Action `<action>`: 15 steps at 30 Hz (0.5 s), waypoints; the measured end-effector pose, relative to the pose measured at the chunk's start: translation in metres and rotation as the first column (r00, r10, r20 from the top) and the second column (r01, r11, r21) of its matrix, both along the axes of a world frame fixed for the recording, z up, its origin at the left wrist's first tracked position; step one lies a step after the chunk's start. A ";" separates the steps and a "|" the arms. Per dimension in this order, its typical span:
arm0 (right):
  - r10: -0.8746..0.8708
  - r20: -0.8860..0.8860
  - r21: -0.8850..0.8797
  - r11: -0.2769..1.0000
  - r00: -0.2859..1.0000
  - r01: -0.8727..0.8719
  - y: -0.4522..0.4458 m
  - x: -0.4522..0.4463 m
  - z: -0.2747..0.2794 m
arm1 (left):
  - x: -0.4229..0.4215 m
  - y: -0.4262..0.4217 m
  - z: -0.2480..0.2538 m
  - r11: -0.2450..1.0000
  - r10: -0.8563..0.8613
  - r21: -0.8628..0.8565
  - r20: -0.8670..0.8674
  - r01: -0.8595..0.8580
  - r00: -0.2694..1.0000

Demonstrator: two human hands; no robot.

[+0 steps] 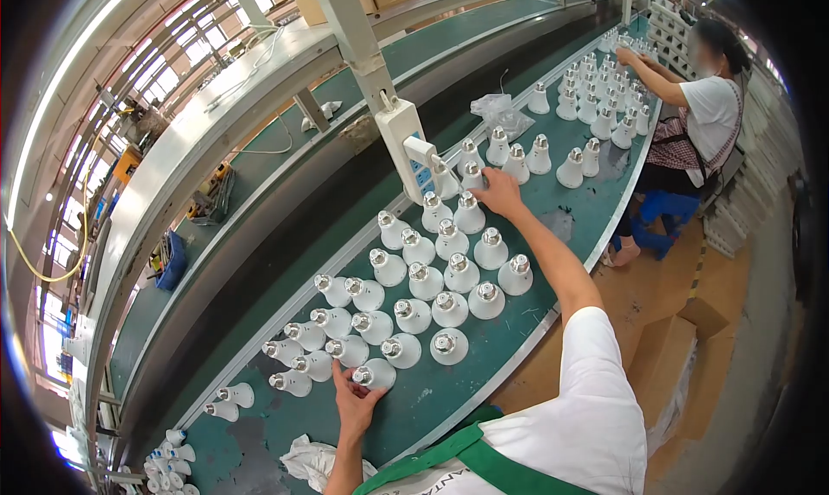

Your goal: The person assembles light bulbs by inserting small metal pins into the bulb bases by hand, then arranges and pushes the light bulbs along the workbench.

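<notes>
Many white light bulbs with silver screw caps stand cap-up on the green work surface [509,340]. My left hand [352,402] is at the near edge of the group, its thumb and fingers around the lower part of a light bulb [376,375]. Farther up the table, my right hand [503,193] reaches to another light bulb [471,179], with thumb and fingertips against its side. Part of that grip is hidden behind the hand. Both bulbs stay upright among their neighbours.
A white power strip [402,145] on a post rises beside the bulbs. Clear plastic bags [503,115] lie beyond. A crumpled white cloth [309,460] is near my left forearm. On the right, a co-worker [710,119] sits handling more bulbs. An open carton [665,365] stands on the floor.
</notes>
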State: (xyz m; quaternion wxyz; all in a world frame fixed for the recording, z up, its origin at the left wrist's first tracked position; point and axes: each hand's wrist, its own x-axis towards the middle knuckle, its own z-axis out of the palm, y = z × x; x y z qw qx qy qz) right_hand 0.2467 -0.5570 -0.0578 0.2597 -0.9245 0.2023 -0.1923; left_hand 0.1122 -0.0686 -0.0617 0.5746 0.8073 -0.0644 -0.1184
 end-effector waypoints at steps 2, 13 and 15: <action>-0.041 0.029 -0.057 0.997 0.999 0.043 -0.007 0.003 -0.004 | 0.000 -0.001 0.000 1.000 0.004 -0.002 -0.002 -0.004 1.000; -0.401 0.286 -0.093 0.892 0.870 0.442 -0.049 -0.002 -0.006 | -0.001 0.002 -0.005 1.000 0.000 -0.010 0.021 0.000 1.000; -0.386 0.431 -0.057 0.890 0.815 0.452 -0.028 -0.006 0.013 | 0.001 0.002 -0.006 1.000 0.001 0.001 0.032 -0.001 0.999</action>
